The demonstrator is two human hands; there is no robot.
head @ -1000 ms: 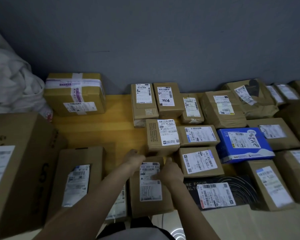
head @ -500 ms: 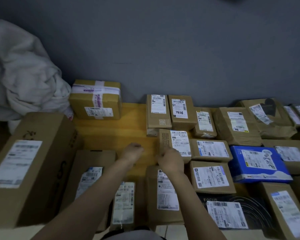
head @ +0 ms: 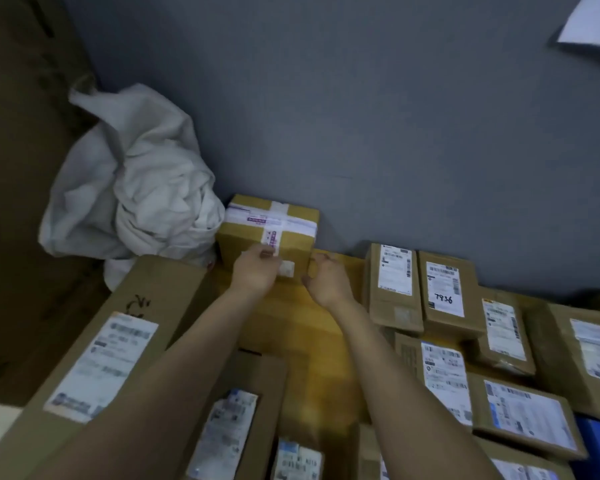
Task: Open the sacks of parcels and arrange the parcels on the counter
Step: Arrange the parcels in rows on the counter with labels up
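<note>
The taped carton (head: 274,230) sits against the wall (head: 361,133) — left hand (head: 255,270) on its front, right hand (head: 326,280) at its right corner, fingers curled, probably to square it up; whether either truly clasps it, I cannot tell.

This looks like a parcel pickup or sorting room. Brown cardboard parcels (head: 392,282) with printed barcode shipping labels lie in close rows on a yellow wooden table (head: 312,341) against a plain grey wall (head: 361,116), one label (head: 444,289) hand-marked 7936. A crumpled white sack (head: 136,188) slumps in the corner beside them.
</note>
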